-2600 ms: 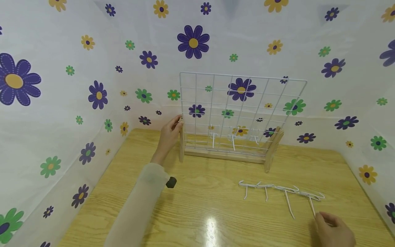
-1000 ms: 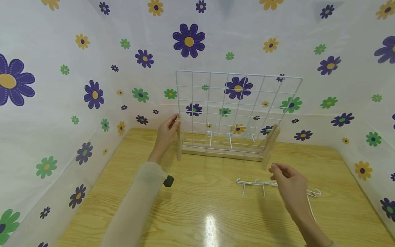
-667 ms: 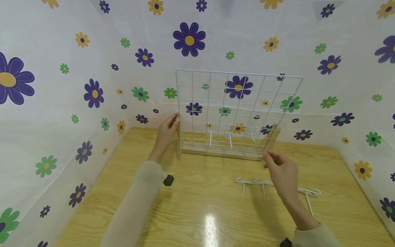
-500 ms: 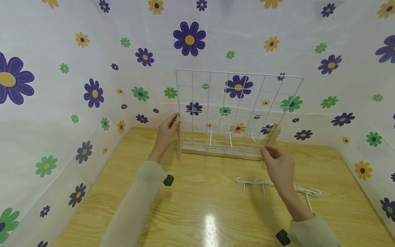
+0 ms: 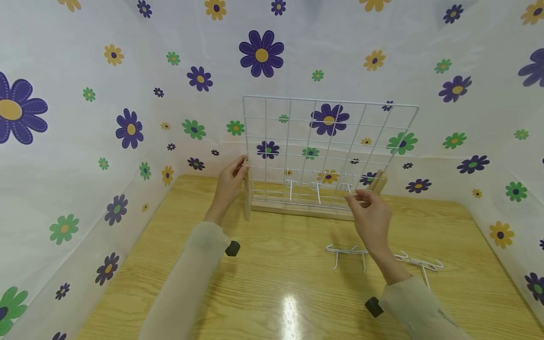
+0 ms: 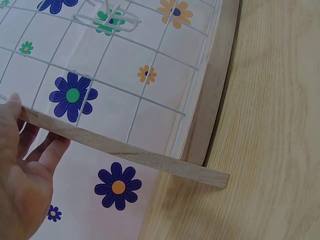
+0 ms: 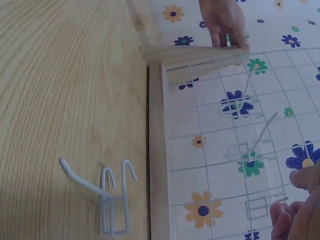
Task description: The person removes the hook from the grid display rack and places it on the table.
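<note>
A white wire grid panel [image 5: 299, 141] stands upright in a wooden stand [image 5: 297, 210]. My left hand [image 5: 228, 186] pinches the stand's left leg [image 6: 115, 145], thumb on one side and fingers on the other. Three white wire hooks hang on the grid: a left hook [image 5: 291, 189], a middle hook [image 5: 318, 191] and a right hook [image 5: 347, 187]. My right hand [image 5: 373, 222] is at the right hook, its thumb and fingers loosely bent beside the prong. In the right wrist view a gap shows between those fingertips. Whether they touch the wire is hard to see.
Several more white hooks lie in a row on the wooden table [image 5: 255, 283]: a left one [image 5: 336, 257] and a right one [image 5: 425, 269] show, with part of the row behind my right forearm. Flowered cloth [image 5: 148, 94] surrounds the table at the back and sides.
My right hand has left the hook at the table's right, risen past the stand's right leg and moved left to the right hook on the grid. The left hand stays in place.
</note>
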### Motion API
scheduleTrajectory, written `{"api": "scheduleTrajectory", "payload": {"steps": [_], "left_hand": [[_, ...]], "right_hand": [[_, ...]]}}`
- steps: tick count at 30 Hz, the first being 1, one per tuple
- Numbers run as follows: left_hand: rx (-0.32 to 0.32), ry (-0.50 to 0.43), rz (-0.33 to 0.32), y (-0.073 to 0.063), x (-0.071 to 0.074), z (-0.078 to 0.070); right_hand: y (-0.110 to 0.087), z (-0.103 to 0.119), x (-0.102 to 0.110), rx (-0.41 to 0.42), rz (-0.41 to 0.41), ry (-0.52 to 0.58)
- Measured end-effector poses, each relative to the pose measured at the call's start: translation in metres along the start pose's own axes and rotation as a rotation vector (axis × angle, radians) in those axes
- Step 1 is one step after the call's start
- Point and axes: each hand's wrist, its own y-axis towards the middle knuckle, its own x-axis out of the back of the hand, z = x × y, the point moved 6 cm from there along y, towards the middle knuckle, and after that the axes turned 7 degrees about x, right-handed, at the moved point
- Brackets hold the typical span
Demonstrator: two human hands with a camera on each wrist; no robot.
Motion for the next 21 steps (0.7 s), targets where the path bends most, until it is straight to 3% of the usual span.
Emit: {"api": "scheduleTrajectory", "payload": {"steps": [21], "left_hand": [[0.005,0.013,-0.007,0.000,0.000,0.000]], "right_hand": [[0.004,-0.010,-0.015,0.046,-0.013,-0.079]]}}
